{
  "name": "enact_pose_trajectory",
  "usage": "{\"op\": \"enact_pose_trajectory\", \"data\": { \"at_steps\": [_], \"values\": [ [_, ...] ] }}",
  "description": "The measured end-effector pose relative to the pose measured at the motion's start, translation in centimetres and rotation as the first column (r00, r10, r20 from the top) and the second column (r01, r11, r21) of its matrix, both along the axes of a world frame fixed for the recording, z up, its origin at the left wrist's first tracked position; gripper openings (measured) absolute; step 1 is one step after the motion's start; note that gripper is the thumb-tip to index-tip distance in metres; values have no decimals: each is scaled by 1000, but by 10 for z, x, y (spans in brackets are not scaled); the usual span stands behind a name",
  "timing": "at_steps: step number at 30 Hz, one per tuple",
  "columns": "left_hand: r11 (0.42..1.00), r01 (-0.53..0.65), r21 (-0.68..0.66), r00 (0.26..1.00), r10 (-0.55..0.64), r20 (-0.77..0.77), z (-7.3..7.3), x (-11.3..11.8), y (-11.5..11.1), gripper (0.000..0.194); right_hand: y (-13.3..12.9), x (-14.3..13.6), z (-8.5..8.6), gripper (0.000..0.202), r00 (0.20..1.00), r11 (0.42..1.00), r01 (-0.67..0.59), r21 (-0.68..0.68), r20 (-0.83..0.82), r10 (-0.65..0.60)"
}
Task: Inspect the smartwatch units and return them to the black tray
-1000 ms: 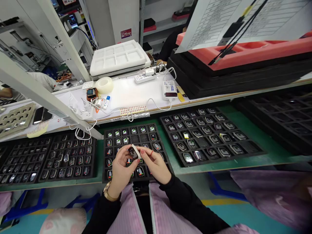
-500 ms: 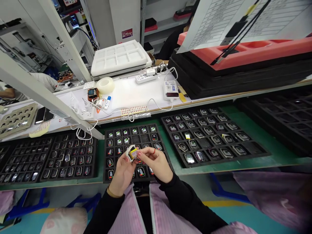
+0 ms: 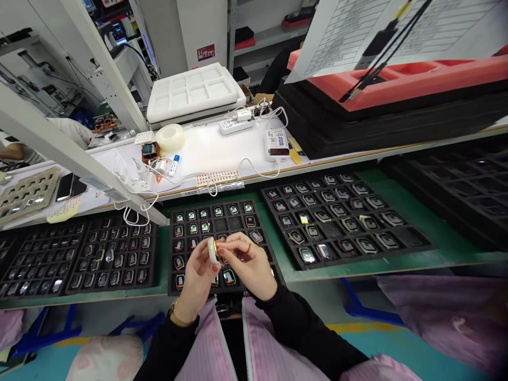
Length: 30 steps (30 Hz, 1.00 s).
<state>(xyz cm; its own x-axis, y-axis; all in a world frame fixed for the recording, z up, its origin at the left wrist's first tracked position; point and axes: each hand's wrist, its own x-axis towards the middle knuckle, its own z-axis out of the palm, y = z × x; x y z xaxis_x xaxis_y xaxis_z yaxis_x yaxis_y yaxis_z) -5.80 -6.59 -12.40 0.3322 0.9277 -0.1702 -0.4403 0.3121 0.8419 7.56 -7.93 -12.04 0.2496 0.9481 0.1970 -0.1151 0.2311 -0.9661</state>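
My left hand point(image 3: 197, 283) is closed around a smartwatch case point(image 3: 212, 251), pale on the outside and turned edge-on to me. A bit of yellow shows on the case's right side. My right hand point(image 3: 249, 263) is closed too, its thumb and fingertips pinching at that yellow side; what lies between them is too small to make out. Both hands are over a black foam tray point(image 3: 173, 251) whose compartments hold several watch cases, some showing green-and-white and some red faces. The hands hide part of this tray.
Another black tray of watches point(image 3: 337, 211) lies to the right, and more dark trays point(image 3: 113, 254) stand at the left. On the shelf behind are a tape roll point(image 3: 170, 137), a white box with a cable point(image 3: 277, 145) and white foam trays point(image 3: 194, 94). A slanting white post point(image 3: 79, 143) rises at the left.
The watch case has been turned from showing its open yellow inside to nearly edge-on. My right fingers have stayed at its yellow side, and my left hand has shifted slightly.
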Motion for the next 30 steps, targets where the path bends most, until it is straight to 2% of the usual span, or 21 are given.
{"op": "enact_pose_trajectory", "data": {
  "at_steps": [4, 7, 8, 10, 12, 13, 15, 17, 18, 20, 24, 27, 30],
  "values": [
    [994, -93, -57, 996, 93, -9, 0, -4, 2, 55, -5, -2, 6, 23, 974, 986, -151, 71, 180, 136],
    [983, -172, -69, 984, 168, -58, 3, -11, 5, 58, 3, 0, -7, 28, 978, 982, -189, 6, 89, 188],
    [978, -197, -69, 979, 191, -76, 4, -15, 6, 58, 8, 1, -18, 30, 986, 985, -164, -45, 29, 165],
    [969, -238, -62, 967, 230, -113, 6, -24, 7, 58, 22, 6, -51, 37, 996, 983, -84, -164, -37, 79],
    [967, -249, -49, 958, 239, -159, 6, -34, 5, 58, 35, 11, -92, 39, 989, 959, -43, -282, 124, 80],
    [968, -247, -42, 954, 235, -187, 5, -40, 4, 58, 41, 12, -113, 40, 953, 928, -36, -370, 268, 144],
    [972, -234, -33, 945, 220, -244, 2, -49, 0, 58, 46, 11, -148, 48, 772, 848, -33, -529, 526, 358],
    [974, -226, -30, 934, 208, -290, -3, -56, -5, 59, 46, 6, -171, 59, 556, 800, -9, -601, 662, 503],
    [974, -223, -34, 930, 202, -307, -5, -58, -7, 60, 45, 3, -179, 63, 487, 787, -1, -617, 687, 540],
    [977, -206, -47, 927, 180, -330, -8, -60, -10, 60, 44, -4, -186, 68, 428, 773, 8, -634, 701, 570],
    [991, -126, -50, 915, 97, -392, -11, -60, -16, 53, 45, -14, -192, 63, 393, 764, 17, -645, 707, 588],
    [995, -77, -60, 908, 45, -417, -14, -58, -19, 52, 48, -15, -199, 57, 409, 768, 4, -640, 702, 583],
    [996, -33, -78, 908, -3, -419, -18, -57, -21, 53, 51, -14, -206, 50, 458, 782, -21, -622, 690, 561]
  ]
}}
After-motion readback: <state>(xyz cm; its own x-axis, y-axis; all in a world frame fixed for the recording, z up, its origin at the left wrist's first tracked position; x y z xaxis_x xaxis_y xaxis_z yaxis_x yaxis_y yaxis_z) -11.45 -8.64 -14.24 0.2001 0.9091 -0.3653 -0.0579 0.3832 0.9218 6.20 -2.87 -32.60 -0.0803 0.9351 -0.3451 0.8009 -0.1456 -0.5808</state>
